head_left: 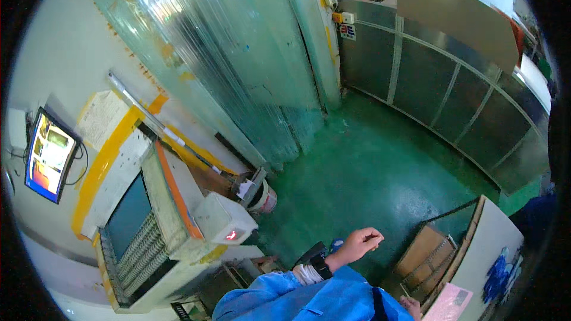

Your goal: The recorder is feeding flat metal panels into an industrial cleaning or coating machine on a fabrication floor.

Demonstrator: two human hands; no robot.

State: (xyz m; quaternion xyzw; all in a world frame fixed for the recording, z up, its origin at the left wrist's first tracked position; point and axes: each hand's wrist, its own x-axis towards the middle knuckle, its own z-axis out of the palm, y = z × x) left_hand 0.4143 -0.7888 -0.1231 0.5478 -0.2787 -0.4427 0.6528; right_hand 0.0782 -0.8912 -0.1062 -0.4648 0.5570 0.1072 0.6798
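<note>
My left hand [357, 245] is held out in front of me at waist height, above the green floor. Its fingers are loosely curled in toward the thumb, and I see nothing between them. A dark watch [320, 265] sits on that wrist, beyond a blue sleeve [279, 297]. Low in the view, my right hand [410, 307] is partly cut off by the lower edge. It is closed at the side of a flat pink board [450, 303], whose lower part runs out of view. The board lies across the edge of a pale tabletop [496, 232].
A conveyor machine [143, 249] with a white box [223, 220] stands at left, below a wall screen [50, 154]. Clear strip curtains [232, 53] hang ahead, with a bucket [263, 197] near them. Metal panels [440, 83] line the right. Brown boards [425, 252] stand beside the table.
</note>
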